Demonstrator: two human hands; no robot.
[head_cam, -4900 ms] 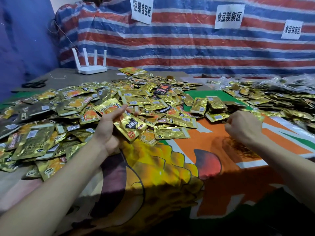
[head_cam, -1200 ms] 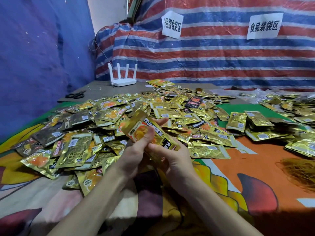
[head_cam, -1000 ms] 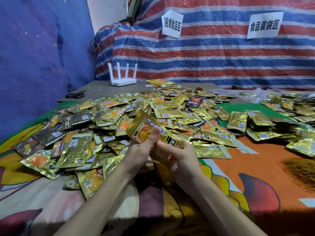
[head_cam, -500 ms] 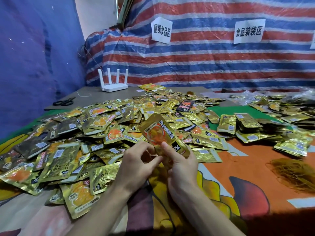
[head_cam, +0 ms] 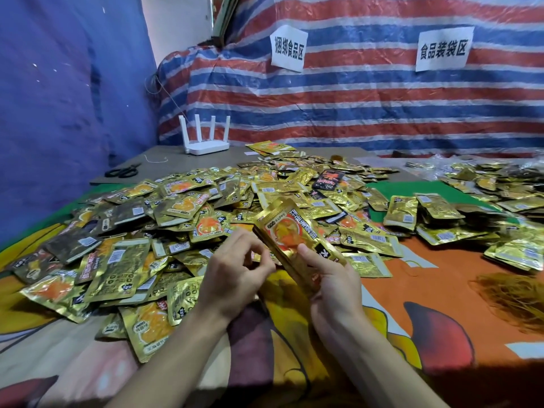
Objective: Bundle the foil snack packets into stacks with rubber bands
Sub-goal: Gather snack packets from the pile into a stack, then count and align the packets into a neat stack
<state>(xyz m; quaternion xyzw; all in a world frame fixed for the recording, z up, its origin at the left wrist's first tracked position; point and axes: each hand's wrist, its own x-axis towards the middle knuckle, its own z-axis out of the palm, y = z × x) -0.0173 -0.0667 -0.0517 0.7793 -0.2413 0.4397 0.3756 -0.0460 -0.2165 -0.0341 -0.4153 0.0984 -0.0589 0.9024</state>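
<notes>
A stack of gold foil snack packets (head_cam: 290, 231) stands tilted above the table, orange print facing me. My right hand (head_cam: 335, 287) grips its lower end, thumb pressed across the front. My left hand (head_cam: 232, 275) is just left of the stack, its fingers curled with the tips close together by the stack's edge. I see no band between them. A heap of thin tan rubber bands (head_cam: 512, 298) lies at the right edge. Loose gold packets (head_cam: 176, 207) cover the table's left and middle.
More packets, some in small stacks (head_cam: 426, 213), lie at the right on the printed cloth (head_cam: 412, 304). One black packet (head_cam: 328, 179) sits in the heap. A white router (head_cam: 206, 136) and black scissors (head_cam: 123, 171) are at the back left. A striped tarp hangs behind.
My right hand came back from the rubber band heap to the stack. The left thumb has let go of the stack, which now rests in the right hand alone, more upright.
</notes>
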